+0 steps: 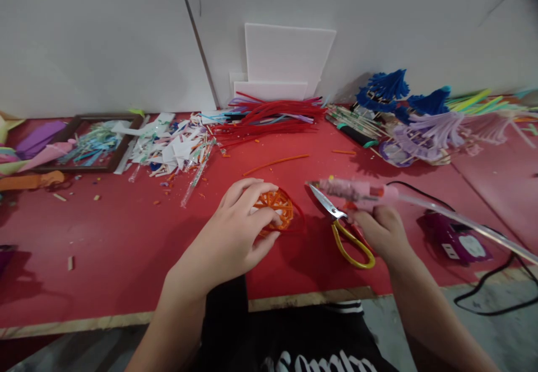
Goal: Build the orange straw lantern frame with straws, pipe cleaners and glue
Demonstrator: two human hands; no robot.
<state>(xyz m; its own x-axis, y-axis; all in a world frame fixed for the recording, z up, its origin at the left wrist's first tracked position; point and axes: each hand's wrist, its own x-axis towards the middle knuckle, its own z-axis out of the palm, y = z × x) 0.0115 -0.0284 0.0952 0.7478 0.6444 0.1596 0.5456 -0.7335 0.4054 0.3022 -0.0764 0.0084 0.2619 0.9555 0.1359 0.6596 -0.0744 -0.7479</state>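
My left hand [246,223] grips a round orange craft piece [282,207] with spoke-like strips, holding it on the red table. A thin red strip [303,215] curves around its right side. In my right hand [380,229] is a pink hot glue gun [357,190], slightly blurred, its nozzle pointing left. A long clear glue stick [462,221] runs out of its back to the right. Scissors [353,246] with yellow handles lie open beside and partly under my right hand, blades toward the upper left.
Red strips [273,114] are piled by the wall, below white boards [288,52]. Paper scraps [180,145] and a brown frame [115,156] lie at left. Blue paper pieces [386,89] and lilac ones [437,131] stand at right, near a purple device [458,237] with a black cord.
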